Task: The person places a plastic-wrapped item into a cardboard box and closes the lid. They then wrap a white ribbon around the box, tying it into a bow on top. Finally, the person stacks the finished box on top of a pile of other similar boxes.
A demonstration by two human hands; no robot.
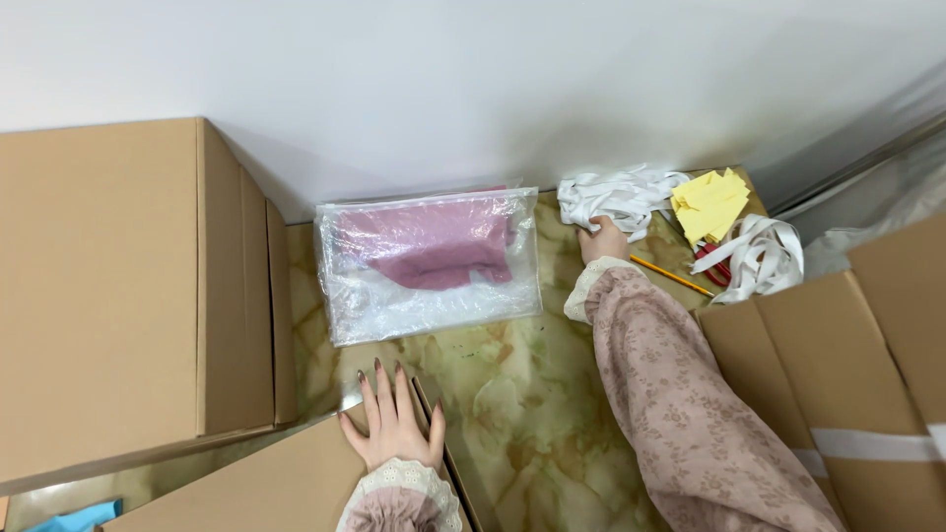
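Up by the wall, my right hand [603,239] is clenched on limp white ribbon [616,197], light and tangle-prone; my left hand [394,419] rests flat, fingers spread, on a cardboard box [286,488].

Both hands out, arms in pink floral sleeves

The left hand [394,419] lies flat, palm down, fingers spread and pointing forward, lace cuff at the wrist; the right hand [603,239] reaches far forward on an extended arm, fingers curled closed in a grasp
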